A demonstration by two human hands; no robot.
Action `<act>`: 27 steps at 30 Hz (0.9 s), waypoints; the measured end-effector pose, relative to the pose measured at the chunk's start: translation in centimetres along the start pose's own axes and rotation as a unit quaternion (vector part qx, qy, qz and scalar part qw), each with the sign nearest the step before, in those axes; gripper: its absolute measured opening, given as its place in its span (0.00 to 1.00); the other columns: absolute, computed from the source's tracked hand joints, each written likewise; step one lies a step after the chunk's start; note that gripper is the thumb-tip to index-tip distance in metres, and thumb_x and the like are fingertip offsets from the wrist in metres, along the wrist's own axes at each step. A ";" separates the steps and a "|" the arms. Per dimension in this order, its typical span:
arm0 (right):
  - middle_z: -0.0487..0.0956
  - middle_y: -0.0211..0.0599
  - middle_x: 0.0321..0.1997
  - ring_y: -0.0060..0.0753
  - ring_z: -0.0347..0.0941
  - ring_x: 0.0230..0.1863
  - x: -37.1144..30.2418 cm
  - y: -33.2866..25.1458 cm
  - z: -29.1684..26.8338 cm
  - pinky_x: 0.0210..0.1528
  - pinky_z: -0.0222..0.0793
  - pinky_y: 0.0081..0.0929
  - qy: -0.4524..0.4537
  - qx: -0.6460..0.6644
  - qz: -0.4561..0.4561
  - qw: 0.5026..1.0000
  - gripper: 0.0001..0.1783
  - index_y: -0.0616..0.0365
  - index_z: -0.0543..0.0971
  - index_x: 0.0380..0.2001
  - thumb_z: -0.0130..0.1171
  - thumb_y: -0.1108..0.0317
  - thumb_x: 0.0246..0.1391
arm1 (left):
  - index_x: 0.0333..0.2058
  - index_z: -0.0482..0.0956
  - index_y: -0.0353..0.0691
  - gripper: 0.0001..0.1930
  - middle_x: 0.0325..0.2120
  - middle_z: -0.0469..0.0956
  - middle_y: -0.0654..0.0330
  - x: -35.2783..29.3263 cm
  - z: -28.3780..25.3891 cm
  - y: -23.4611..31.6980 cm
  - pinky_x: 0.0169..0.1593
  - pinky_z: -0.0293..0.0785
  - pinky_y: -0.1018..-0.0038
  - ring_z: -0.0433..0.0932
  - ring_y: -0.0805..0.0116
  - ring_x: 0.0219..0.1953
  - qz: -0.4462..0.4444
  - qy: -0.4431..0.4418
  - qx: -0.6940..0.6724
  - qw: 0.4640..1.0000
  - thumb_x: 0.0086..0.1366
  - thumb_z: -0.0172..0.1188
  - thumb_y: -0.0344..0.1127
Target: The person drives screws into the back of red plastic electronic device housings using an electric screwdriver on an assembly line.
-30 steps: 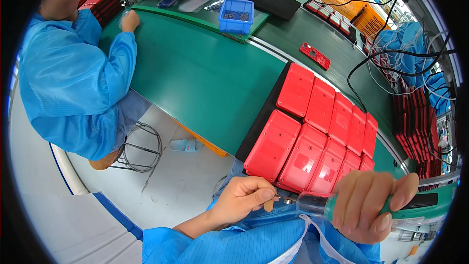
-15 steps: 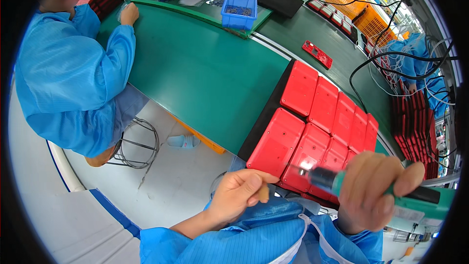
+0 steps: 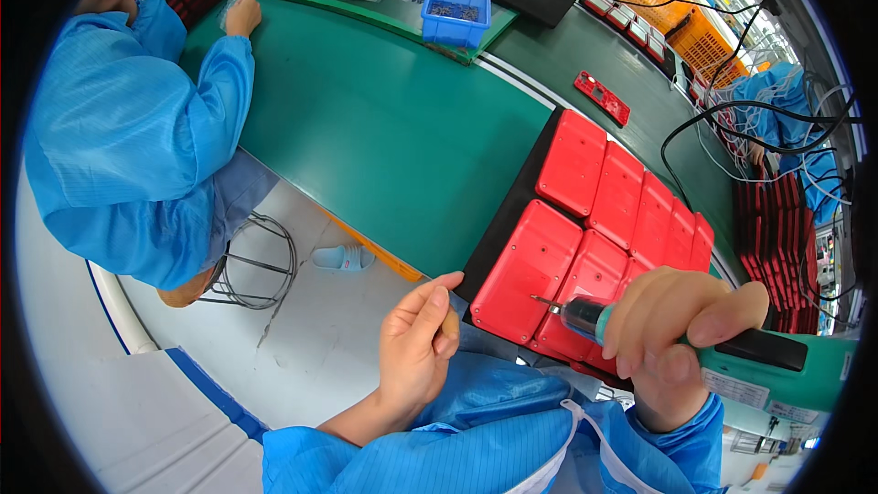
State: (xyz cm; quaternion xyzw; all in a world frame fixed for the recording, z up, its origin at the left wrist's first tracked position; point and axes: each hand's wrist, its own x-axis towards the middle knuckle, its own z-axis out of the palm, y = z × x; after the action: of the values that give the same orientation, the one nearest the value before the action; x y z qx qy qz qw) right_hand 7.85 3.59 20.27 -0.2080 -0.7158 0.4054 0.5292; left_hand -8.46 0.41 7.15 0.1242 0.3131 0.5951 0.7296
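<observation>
My right hand (image 3: 672,325) is wrapped round a green and black electric screwdriver (image 3: 764,370). Its thin bit points left, over the lower part of the nearest red rectangular casing (image 3: 529,261); I cannot tell if the tip touches. Several such casings with small holes lie in two rows on a black board (image 3: 503,220). Beside the board's near left corner is my left hand (image 3: 412,338), thumb and index finger pressed together and the other fingers curled. A yellowish cover shows on one finger. What these fingers hold, if anything, is hidden.
A blue bin (image 3: 455,14) of small dark parts stands at the far edge of the green bench (image 3: 384,119). One red part (image 3: 602,98) lies on the strip beyond. Black cables (image 3: 722,110) hang at right near stacked red casings (image 3: 777,247). A co-worker in blue (image 3: 137,128) sits at left.
My right hand has brought the screwdriver left and slightly up, its bit now over the nearest casing. My left hand has moved from the casing's near edge up and left to the board's corner.
</observation>
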 end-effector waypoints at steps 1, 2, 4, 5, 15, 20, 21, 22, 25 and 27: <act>0.64 0.29 0.11 0.23 0.62 0.09 0.1 0.2 0.4 0.12 0.63 0.22 0.033 -0.027 -0.002 0.999 0.16 0.52 0.59 0.28 0.58 0.65 0.47 | 0.43 0.69 0.34 0.14 0.10 0.60 0.67 0.0 0.1 0.0 0.16 0.50 0.86 0.54 0.83 0.13 0.007 0.004 -0.005 1.000 0.64 0.43 0.35; 0.64 0.29 0.11 0.23 0.62 0.09 0.2 0.3 0.6 0.12 0.63 0.22 0.033 -0.028 -0.001 0.999 0.16 0.52 0.59 0.28 0.58 0.65 0.47 | 0.43 0.69 0.34 0.14 0.10 0.60 0.67 0.1 0.1 -0.1 0.16 0.50 0.86 0.54 0.83 0.13 0.006 0.004 -0.005 1.000 0.64 0.43 0.35; 0.64 0.30 0.11 0.24 0.62 0.09 0.3 0.5 1.0 0.13 0.62 0.23 0.038 -0.023 0.001 0.999 0.16 0.52 0.58 0.28 0.57 0.68 0.47 | 0.45 0.68 0.34 0.15 0.10 0.61 0.67 0.3 -0.1 -0.2 0.16 0.49 0.85 0.54 0.83 0.13 0.002 0.011 0.006 1.000 0.64 0.43 0.36; 0.64 0.30 0.11 0.24 0.62 0.09 0.3 0.7 1.2 0.13 0.62 0.23 0.038 -0.023 0.002 0.999 0.16 0.52 0.58 0.28 0.57 0.68 0.47 | 0.45 0.68 0.34 0.15 0.10 0.61 0.67 0.4 0.0 -0.3 0.16 0.49 0.85 0.54 0.83 0.13 0.002 0.012 0.006 1.000 0.64 0.43 0.36; 0.65 0.35 0.13 0.22 0.60 0.10 3.1 1.6 1.0 0.15 0.64 0.23 -0.073 -0.123 0.029 0.989 0.13 0.55 0.57 0.28 0.48 0.82 0.43 | 0.41 0.71 0.33 0.13 0.13 0.62 0.70 0.9 0.5 -0.9 0.17 0.49 0.86 0.55 0.85 0.14 -0.052 -0.012 -0.023 0.998 0.61 0.50 0.36; 0.66 0.35 0.13 0.21 0.61 0.09 3.4 1.8 1.2 0.13 0.65 0.21 -0.062 -0.121 0.049 0.989 0.12 0.58 0.58 0.27 0.46 0.84 0.42 | 0.39 0.72 0.34 0.13 0.13 0.60 0.72 0.5 0.9 -0.6 0.17 0.49 0.86 0.54 0.86 0.13 -0.053 -0.006 -0.018 0.998 0.59 0.53 0.36; 0.66 0.35 0.13 0.21 0.61 0.09 3.3 1.9 1.3 0.13 0.65 0.21 -0.052 -0.106 0.052 0.992 0.12 0.58 0.58 0.27 0.46 0.84 0.42 | 0.38 0.72 0.34 0.12 0.13 0.60 0.72 0.5 1.0 -0.5 0.16 0.48 0.86 0.54 0.86 0.13 -0.055 0.000 -0.012 0.998 0.59 0.54 0.36; 0.66 0.35 0.13 0.21 0.60 0.09 3.2 2.1 1.4 0.13 0.65 0.20 -0.042 -0.092 0.055 0.993 0.11 0.58 0.59 0.27 0.46 0.84 0.42 | 0.37 0.72 0.34 0.12 0.12 0.60 0.73 0.5 1.1 -0.5 0.16 0.48 0.86 0.53 0.86 0.13 -0.056 0.005 -0.006 0.998 0.59 0.54 0.36; 0.67 0.33 0.15 0.20 0.62 0.12 2.7 2.0 1.6 0.15 0.61 0.19 0.016 -0.038 0.069 0.997 0.10 0.60 0.63 0.25 0.51 0.83 0.39 | 0.34 0.73 0.35 0.10 0.12 0.59 0.73 0.3 0.9 -0.9 0.16 0.47 0.86 0.53 0.86 0.12 -0.039 0.013 0.001 0.999 0.58 0.55 0.36; 0.69 0.32 0.17 0.20 0.65 0.13 2.1 2.1 1.1 0.16 0.61 0.17 0.075 0.063 0.084 0.992 0.13 0.62 0.66 0.29 0.56 0.82 0.37 | 0.30 0.71 0.36 0.08 0.11 0.59 0.73 0.6 1.0 -0.9 0.15 0.47 0.85 0.53 0.86 0.12 -0.040 0.007 0.013 0.999 0.58 0.55 0.36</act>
State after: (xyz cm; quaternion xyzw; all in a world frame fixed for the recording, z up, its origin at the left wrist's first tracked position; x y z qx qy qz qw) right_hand 5.80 5.98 19.70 -0.2636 -0.6271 0.4759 0.5575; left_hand -7.07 0.96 7.20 0.1171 0.3305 0.5619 0.7492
